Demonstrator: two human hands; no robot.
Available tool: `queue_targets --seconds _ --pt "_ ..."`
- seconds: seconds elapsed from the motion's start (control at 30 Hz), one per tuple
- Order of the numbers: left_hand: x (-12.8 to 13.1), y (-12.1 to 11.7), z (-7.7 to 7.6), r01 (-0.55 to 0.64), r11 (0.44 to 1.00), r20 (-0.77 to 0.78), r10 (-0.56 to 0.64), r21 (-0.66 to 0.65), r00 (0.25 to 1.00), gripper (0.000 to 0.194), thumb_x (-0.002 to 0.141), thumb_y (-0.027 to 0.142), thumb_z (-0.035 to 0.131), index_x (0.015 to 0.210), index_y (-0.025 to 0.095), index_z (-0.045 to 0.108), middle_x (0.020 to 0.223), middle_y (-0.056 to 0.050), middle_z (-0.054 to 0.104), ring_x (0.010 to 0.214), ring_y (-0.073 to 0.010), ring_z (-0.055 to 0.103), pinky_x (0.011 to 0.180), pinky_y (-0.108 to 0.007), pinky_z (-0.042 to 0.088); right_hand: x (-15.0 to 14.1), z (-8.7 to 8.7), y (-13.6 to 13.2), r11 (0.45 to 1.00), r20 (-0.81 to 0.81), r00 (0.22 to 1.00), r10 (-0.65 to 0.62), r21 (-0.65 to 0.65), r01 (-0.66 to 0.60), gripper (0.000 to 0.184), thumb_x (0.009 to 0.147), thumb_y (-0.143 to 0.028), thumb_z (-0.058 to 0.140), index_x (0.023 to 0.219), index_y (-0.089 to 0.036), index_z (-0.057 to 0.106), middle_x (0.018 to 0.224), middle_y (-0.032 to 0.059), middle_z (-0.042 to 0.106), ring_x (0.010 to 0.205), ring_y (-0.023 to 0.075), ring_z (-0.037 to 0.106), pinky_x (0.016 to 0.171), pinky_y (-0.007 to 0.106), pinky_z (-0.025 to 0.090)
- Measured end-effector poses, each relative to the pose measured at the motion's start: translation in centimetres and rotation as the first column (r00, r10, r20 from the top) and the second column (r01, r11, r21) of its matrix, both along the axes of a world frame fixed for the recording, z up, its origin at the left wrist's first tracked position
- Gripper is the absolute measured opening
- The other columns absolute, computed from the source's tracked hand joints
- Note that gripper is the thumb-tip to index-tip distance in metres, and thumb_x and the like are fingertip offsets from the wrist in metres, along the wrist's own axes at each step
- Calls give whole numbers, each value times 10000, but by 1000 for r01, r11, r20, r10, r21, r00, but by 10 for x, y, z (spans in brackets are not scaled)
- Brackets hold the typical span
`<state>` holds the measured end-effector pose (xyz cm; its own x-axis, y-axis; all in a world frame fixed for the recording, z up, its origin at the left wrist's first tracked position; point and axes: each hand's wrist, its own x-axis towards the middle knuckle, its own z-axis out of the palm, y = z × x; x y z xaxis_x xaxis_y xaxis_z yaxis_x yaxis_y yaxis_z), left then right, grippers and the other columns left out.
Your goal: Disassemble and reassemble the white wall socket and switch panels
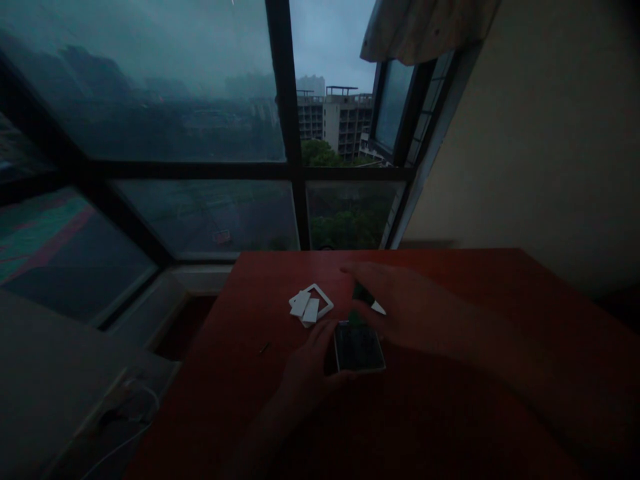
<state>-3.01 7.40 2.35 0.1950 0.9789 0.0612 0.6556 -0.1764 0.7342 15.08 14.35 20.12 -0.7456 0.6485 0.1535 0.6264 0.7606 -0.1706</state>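
Observation:
My left hand (313, 363) grips the left side of a square, shallow box-like piece (360, 347), dark inside with a thin pale rim, apparently the body of a wall switch. Above its far edge, my right hand (387, 293) is closed around a small dark-green object with a whitish pointed end (379, 308); dim light and fingers hide its kind. Left of the hands lies a white square switch frame (325, 308), with two white rectangular plates (311, 310) resting on it. A small thin dark piece, maybe a screw (265, 347), lies further left on the table.
The reddish-brown table (440, 400) reaches up to large dark-framed windows (295, 170). A pale wall (540, 147) stands on the right. Down at the left, a white cable (125, 440) runs beside the table. A curtain (425, 30) hangs at the top.

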Motion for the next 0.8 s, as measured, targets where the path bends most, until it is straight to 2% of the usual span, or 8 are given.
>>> queue_targets --seconds 0.07,0.13,0.27,0.4,0.5,0.6,0.7,0.8 --pt "0 0 1 -1 1000 9 1 7 1000 863 682 254 788 1414 291 332 1506 -74 346 1362 -278 366 1085 -421 363 -5 0 1 986 122 980 -158 77 149 373 949 -412 397 1018 -133 635 920 146 714 811 275 686 636 356 486" --pt "0 0 0 -5 1000 10 5 5 1000 871 673 251 796 1410 285 334 1496 -78 364 1353 -281 381 1082 -423 367 -9 -1 4 976 175 964 -201 119 182 417 954 -465 364 880 -159 639 794 113 708 710 260 681 573 325 448" --pt "-1 0 -5 -25 999 3 25 27 1000 875 661 235 801 1401 276 337 1496 -82 365 1365 -279 361 1098 -434 348 -4 -4 12 999 18 1000 16 30 -17 237 936 -322 447 1052 -181 598 1019 82 702 905 228 665 730 324 473" --pt "-2 1 -8 -32 999 9 32 13 999 874 650 234 803 1395 275 349 1486 -88 377 1361 -288 368 1094 -447 353 1 -3 11 973 -120 969 216 -53 -224 425 900 -230 507 1313 -153 435 1323 101 568 1186 183 539 940 294 420" --pt "-2 2 -6 -23 1000 0 23 8 1000 865 652 256 804 1391 283 355 1477 -80 393 1355 -286 378 1098 -445 348 -4 0 5 999 -23 998 54 1 -54 317 910 -329 492 1160 -142 554 1125 122 672 986 231 645 745 317 478" --pt "-2 1 -5 -21 999 -8 21 31 1000 853 658 259 801 1388 279 359 1482 -79 384 1359 -284 370 1098 -431 349 -12 3 1 990 97 990 -106 103 96 346 931 -455 429 867 -177 626 796 83 707 698 238 668 531 299 398" --pt "-2 1 -6 -20 999 -16 20 40 1000 846 660 257 801 1385 268 364 1469 -86 398 1343 -284 393 1085 -422 367 -13 4 0 996 90 996 9 82 -16 248 931 -368 453 858 -194 614 794 52 701 704 210 657 540 287 375" --pt "-2 1 -7 -24 999 -22 25 45 999 861 659 263 804 1393 279 354 1465 -83 403 1330 -287 410 1066 -423 387 -8 2 1 989 -5 989 147 4 -147 191 902 -275 486 1039 -183 582 961 67 700 855 203 649 650 292 421"
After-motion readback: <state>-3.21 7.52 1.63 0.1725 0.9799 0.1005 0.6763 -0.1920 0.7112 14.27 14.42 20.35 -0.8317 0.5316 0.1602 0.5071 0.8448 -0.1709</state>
